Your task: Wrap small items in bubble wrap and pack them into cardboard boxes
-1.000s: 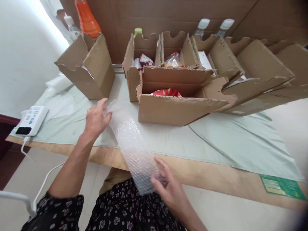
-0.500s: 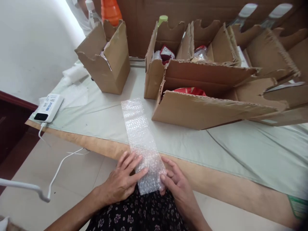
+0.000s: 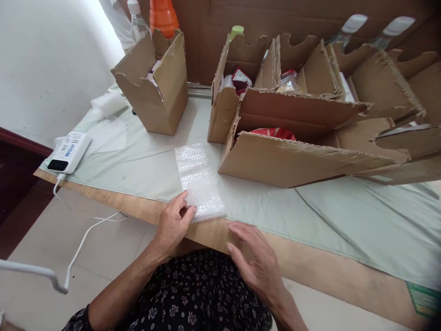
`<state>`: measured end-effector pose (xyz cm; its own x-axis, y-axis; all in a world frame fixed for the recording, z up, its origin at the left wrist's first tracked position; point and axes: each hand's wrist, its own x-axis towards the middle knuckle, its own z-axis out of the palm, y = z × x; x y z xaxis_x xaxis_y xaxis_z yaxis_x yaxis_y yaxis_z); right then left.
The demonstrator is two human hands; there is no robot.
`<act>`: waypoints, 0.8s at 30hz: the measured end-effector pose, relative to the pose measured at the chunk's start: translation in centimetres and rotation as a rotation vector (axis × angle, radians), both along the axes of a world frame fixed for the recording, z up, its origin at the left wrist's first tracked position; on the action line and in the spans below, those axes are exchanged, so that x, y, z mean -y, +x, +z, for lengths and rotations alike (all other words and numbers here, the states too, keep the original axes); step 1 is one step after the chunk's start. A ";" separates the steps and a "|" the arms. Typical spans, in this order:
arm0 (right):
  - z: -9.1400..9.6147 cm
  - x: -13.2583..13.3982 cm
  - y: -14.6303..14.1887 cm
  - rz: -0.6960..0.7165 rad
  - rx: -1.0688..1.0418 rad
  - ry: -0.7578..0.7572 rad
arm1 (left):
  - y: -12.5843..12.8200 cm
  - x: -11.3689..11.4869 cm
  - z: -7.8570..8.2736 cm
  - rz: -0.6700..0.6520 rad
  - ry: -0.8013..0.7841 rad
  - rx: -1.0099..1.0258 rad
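A strip of clear bubble wrap lies on the cloth-covered table, its near end by the front edge. My left hand is at its lower left side, thumb and fingers closed on the margin. To the right of the strip's near end, my right hand hovers over the table's front edge. Its fingers are apart from the thumb, and nothing is between them.
Behind the strip stand a cardboard box and a group of cardboard bins with red packets inside. A white power bank with a cable lies at left. Bottles stand at the back.
The bubble wrap's near end has gone from over my lap to the table edge, so the strip looks shorter. My right hand has let go of it; my left hand has moved forward.
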<state>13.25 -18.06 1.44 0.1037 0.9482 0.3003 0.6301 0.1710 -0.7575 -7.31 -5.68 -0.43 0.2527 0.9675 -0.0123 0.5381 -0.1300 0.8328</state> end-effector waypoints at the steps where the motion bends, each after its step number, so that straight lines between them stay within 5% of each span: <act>1: -0.1 -1.0 -0.4 0.035 0.082 0.039 | 0.1 -0.3 -0.2 -0.002 0.021 -0.031; 6: -1.6 -4.8 -1.1 0.218 0.404 0.031 | 0.2 -0.6 -0.7 -0.021 0.184 -0.146; 12: -3.2 -6.8 -0.5 0.329 0.488 0.000 | -0.7 0.3 -0.9 -0.001 0.369 -0.251; 15: -2.4 -7.2 -0.2 0.349 0.472 0.013 | -1.2 1.1 -0.2 -0.014 0.505 -0.253; 18: -0.8 -7.4 0.1 0.399 0.391 0.015 | -1.7 2.0 0.6 -0.173 0.566 -0.228; 21: 0.3 -7.5 0.3 0.412 0.300 -0.082 | -1.8 2.7 0.8 -0.246 0.509 -0.144; 24: 0.5 -7.2 0.0 0.254 0.290 -0.064 | -1.6 2.4 0.4 -0.158 0.391 -0.073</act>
<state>13.30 -10.87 1.92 -0.2167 0.9506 0.2223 0.7631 0.3070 -0.5686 -8.95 -8.05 0.00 0.4105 0.8522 0.3244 0.5415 -0.5141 0.6652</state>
